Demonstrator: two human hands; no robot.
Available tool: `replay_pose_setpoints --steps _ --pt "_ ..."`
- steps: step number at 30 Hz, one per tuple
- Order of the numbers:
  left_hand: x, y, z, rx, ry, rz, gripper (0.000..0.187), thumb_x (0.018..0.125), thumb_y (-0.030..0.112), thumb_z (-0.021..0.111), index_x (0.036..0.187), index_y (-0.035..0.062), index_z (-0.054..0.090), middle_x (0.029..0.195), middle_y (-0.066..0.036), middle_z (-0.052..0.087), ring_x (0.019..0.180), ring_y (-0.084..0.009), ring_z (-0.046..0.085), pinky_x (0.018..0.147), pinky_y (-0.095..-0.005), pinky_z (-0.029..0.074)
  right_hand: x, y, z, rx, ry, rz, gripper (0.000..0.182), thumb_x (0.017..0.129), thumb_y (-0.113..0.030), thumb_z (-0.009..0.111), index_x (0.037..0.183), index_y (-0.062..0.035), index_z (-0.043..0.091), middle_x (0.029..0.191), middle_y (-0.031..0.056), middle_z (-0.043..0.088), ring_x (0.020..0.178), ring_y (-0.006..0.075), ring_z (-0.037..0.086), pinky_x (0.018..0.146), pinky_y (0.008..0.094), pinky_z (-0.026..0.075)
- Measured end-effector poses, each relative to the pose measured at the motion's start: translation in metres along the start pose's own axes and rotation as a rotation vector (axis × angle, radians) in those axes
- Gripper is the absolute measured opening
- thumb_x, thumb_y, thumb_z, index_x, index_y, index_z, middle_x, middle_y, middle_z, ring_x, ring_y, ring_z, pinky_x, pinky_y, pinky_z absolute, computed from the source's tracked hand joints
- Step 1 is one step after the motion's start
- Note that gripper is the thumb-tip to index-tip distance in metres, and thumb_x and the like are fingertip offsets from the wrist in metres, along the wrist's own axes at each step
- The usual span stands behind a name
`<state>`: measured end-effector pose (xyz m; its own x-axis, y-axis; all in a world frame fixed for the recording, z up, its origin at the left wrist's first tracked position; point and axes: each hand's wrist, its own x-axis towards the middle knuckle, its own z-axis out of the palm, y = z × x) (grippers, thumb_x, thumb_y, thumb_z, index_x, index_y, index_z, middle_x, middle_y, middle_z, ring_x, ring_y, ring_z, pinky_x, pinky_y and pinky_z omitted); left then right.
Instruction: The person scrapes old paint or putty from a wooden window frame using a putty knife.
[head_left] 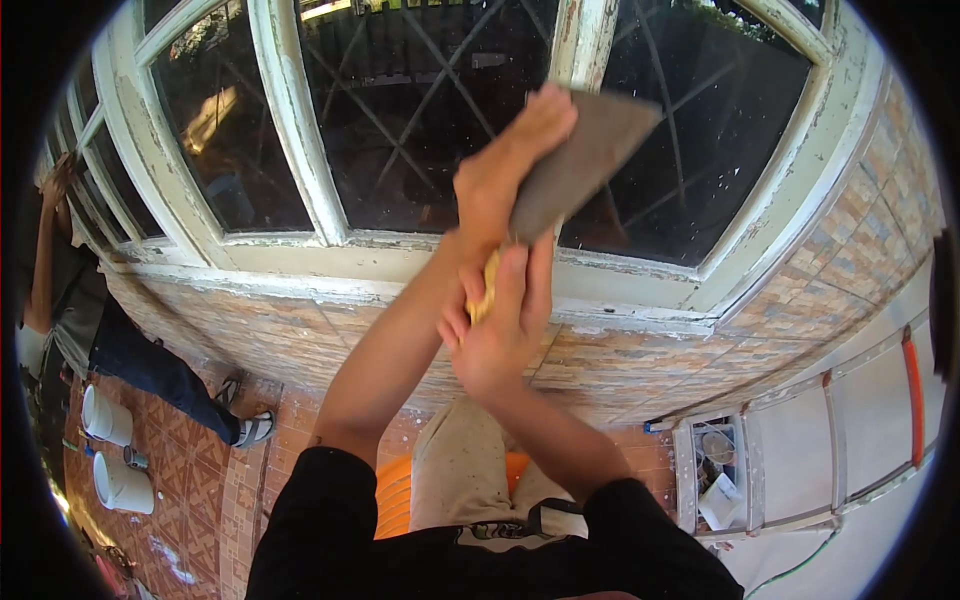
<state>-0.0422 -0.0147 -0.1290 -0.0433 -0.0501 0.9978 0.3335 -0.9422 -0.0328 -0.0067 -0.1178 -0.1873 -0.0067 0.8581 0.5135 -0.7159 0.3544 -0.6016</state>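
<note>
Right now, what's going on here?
In front of a window frame with chipped paint, a person grips the yellow handle of a wide, flat-bladed scraper in the right hand. Their left hand is up by the blade's upper edge; whether it presses there is unclear. To the left, another person has a hand raised to the framework, with two white buckets nearby. A ladder is on the right.

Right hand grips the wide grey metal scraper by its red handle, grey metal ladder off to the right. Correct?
Wrong on colour: the handle is yellow, per the head view. The right hand does grip the scraper by it, and the ladder is off to the right.
</note>
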Motion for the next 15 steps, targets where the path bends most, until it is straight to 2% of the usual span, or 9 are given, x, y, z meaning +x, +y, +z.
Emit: replay_pose_setpoints --steps 2,5,9,11,12,14,15 --pt "-0.004 -0.003 0.001 -0.013 -0.017 0.043 0.028 0.085 -0.001 0.052 0.110 -0.0055 0.065 0.115 -0.020 0.064 0.119 -0.0338 0.056 0.106 -0.0426 0.041 -0.002 0.002 -0.008 0.051 0.003 0.008 0.047 0.104 -0.033 0.036 0.147 -0.0248 0.022 0.071 0.0008 0.041 0.041 0.0063 0.034 0.035 0.0196 0.029" --pt "0.027 -0.008 0.003 0.005 -0.039 0.168 0.034 0.079 -0.003 0.058 0.112 -0.0051 0.064 0.117 -0.020 0.064 0.121 -0.0323 0.055 0.107 -0.0437 0.040 0.018 -0.019 0.002 0.069 -0.053 0.031 0.044 0.104 -0.035 0.033 0.145 -0.0249 0.023 0.071 0.0010 0.041 0.041 0.0071 0.034 0.035 0.0200 0.029" --pt "0.046 -0.007 0.013 -0.085 0.056 0.061 0.034 0.079 -0.004 0.060 0.112 -0.0053 0.064 0.118 -0.019 0.064 0.120 -0.0318 0.056 0.107 -0.0407 0.041 0.030 -0.034 0.025 0.004 -0.087 -0.025 0.043 0.104 -0.035 0.033 0.145 -0.0256 0.023 0.071 0.0012 0.041 0.041 0.0079 0.034 0.035 0.0200 0.029" --pt "0.025 -0.004 0.011 -0.108 0.058 0.026 0.034 0.079 -0.004 0.060 0.113 -0.0055 0.063 0.119 -0.019 0.063 0.120 -0.0318 0.056 0.106 -0.0404 0.041 0.016 -0.025 0.023 0.058 0.051 0.059 0.045 0.104 -0.035 0.034 0.146 -0.0240 0.022 0.071 0.0012 0.042 0.042 0.0080 0.035 0.036 0.0200 0.030" --pt "0.013 -0.006 0.009 -0.129 0.057 -0.011 0.035 0.079 -0.004 0.061 0.114 -0.0056 0.063 0.119 -0.019 0.063 0.121 -0.0317 0.055 0.106 -0.0401 0.041 0.010 -0.020 0.016 0.053 0.051 0.059 0.045 0.104 -0.035 0.034 0.146 -0.0240 0.022 0.071 0.0012 0.042 0.042 0.0080 0.035 0.036 0.0200 0.030" --pt "0.004 -0.008 0.003 -0.124 0.029 -0.020 0.038 0.078 -0.003 0.063 0.116 -0.0056 0.062 0.120 -0.019 0.063 0.121 -0.0314 0.055 0.106 -0.0404 0.041 0.004 -0.010 0.004 0.058 0.032 0.065 0.047 0.104 -0.035 0.035 0.147 -0.0208 0.022 0.072 0.0009 0.042 0.043 0.0068 0.035 0.037 0.0196 0.031" --pt "0.005 -0.005 0.000 -0.048 -0.013 0.040 0.039 0.078 -0.003 0.063 0.117 -0.0056 0.061 0.121 -0.019 0.062 0.121 -0.0319 0.055 0.106 -0.0410 0.042 0.004 -0.013 0.005 0.054 0.030 0.068 0.047 0.104 -0.035 0.035 0.147 -0.0208 0.022 0.072 0.0009 0.042 0.043 0.0068 0.035 0.037 0.0196 0.031"
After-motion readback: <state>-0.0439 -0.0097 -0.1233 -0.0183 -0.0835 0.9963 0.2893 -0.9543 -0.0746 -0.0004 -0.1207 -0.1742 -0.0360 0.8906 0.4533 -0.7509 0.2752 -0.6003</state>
